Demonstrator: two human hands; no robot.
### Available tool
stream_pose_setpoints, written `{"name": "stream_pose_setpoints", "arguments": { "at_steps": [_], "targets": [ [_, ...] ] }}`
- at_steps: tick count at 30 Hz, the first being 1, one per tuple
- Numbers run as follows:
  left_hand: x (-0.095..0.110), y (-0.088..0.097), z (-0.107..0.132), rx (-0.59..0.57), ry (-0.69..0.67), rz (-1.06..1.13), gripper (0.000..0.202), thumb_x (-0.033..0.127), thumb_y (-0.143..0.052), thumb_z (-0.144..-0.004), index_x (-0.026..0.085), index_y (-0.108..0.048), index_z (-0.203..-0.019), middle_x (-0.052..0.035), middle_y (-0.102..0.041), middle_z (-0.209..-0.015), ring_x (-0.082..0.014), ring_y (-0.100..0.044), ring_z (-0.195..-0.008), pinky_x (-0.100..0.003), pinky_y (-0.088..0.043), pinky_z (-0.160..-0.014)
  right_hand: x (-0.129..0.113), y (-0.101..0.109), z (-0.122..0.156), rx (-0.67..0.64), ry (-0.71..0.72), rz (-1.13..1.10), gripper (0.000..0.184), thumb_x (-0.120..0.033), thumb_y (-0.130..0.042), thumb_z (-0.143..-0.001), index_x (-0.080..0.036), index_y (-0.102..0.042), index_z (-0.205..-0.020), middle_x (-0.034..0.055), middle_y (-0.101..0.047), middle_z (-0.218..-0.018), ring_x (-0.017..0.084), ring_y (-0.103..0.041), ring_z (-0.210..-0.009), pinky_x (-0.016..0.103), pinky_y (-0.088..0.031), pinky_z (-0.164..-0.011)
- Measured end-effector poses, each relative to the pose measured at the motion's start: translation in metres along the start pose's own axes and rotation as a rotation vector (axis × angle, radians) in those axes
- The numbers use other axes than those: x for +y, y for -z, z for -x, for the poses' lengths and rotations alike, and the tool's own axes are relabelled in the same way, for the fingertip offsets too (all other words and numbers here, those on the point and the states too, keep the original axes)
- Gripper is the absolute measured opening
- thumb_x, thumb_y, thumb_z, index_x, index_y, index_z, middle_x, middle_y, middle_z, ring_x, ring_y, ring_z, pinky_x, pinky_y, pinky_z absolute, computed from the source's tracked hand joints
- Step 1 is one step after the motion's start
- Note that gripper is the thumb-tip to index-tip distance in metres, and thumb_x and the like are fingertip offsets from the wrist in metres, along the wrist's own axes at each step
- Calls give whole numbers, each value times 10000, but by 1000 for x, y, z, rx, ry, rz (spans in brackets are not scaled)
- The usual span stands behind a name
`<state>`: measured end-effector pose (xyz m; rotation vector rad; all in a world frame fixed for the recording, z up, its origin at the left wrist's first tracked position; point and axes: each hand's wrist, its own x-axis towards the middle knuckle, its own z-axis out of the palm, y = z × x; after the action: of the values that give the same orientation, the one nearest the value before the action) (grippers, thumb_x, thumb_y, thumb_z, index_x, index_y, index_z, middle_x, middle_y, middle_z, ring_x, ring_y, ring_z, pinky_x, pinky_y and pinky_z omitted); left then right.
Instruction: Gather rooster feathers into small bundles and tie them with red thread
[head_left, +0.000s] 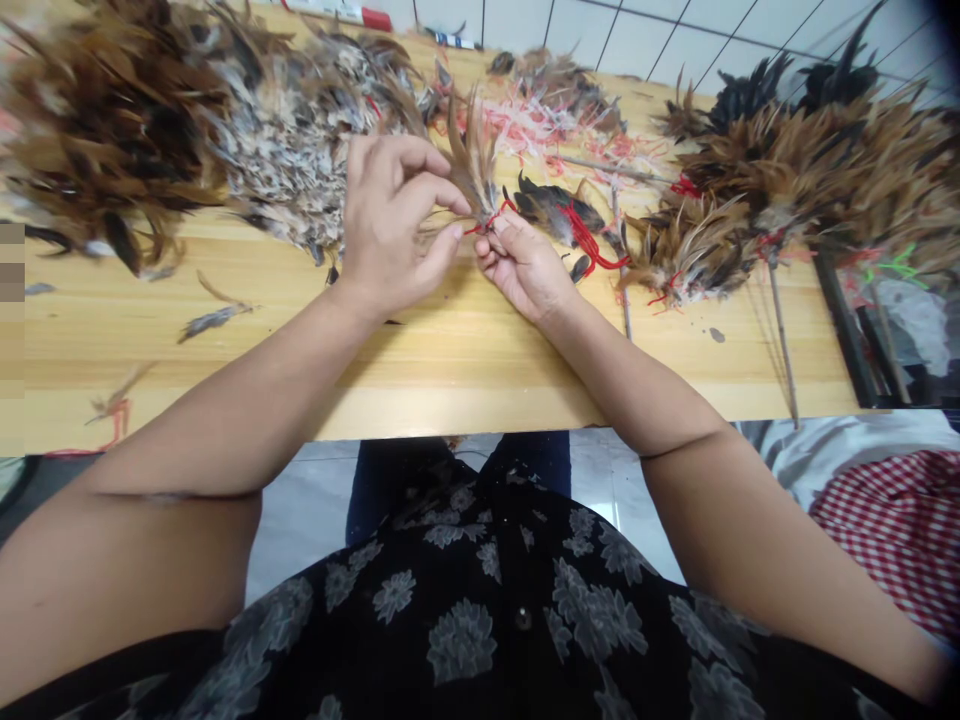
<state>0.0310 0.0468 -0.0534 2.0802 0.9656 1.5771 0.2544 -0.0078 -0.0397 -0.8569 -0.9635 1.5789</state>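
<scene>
One camera is worn on the person's head, and it looks forward and down at the wooden table (465, 370) from very near. The left hand (394, 235) and right hand (525, 268), pinching a feather bunch (474, 165), sit in the middle. The person's own shirt (480, 610) fills the bottom, and the table's far edge is at the top.

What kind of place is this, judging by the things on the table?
Probably a small feather-craft workshop: a light wooden table carries piles of loose brown and speckled feathers and feather bundles tied on thin sticks, and the left hand and right hand pinch a brown feather tuft bound with red string.
</scene>
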Motion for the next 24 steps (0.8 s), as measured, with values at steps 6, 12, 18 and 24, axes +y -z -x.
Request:
{"name": "stream_pose_setpoints", "arguments": {
  "at_steps": [6,12,18,24],
  "targets": [
    [-1,3,9,37,74,35,543,664,-1194,-932,325,-772,-980,-36,-776,-1030,-301,-704,-937,-592,-711,-1098,-6,2,2,42,10,-13,349,-380,-910,-1222,-269,-604,-1095,-70,-634,-966,93,-759,-979,194,-625,-871],
    [25,-13,20,-182,275,64,429,492,-1163,-1003,302,-787,-1083,-29,-848,-1064,-294,-814,-975,-505,-733,-952,-11,1,4,65,45,-2,431,-383,-921,-1213,-281,-541,-1035,-67,-621,-967,111,-738,-1002,220,-636,-933],
    [32,-16,18,-110,253,-30,452,559,-1114,-1024,325,-741,-1129,-49,-846,-1154,-301,-788,-1001,-489,-664,-918,-9,-4,4,44,67,69,407,-348,-803,-1278,-280,-537,-978,-49,-617,-936,112,-695,-931,215,-610,-881],
    [38,-16,17,-168,168,-15,417,519,-978,-1106,340,-659,-905,-43,-744,-924,-338,-727,-989,-563,-662,-1071,-4,2,-3,28,147,320,467,-524,-794,-1267,-280,-600,-919,13,-676,-1112,159,-702,-1016,294,-710,-1030]
  ]
}}
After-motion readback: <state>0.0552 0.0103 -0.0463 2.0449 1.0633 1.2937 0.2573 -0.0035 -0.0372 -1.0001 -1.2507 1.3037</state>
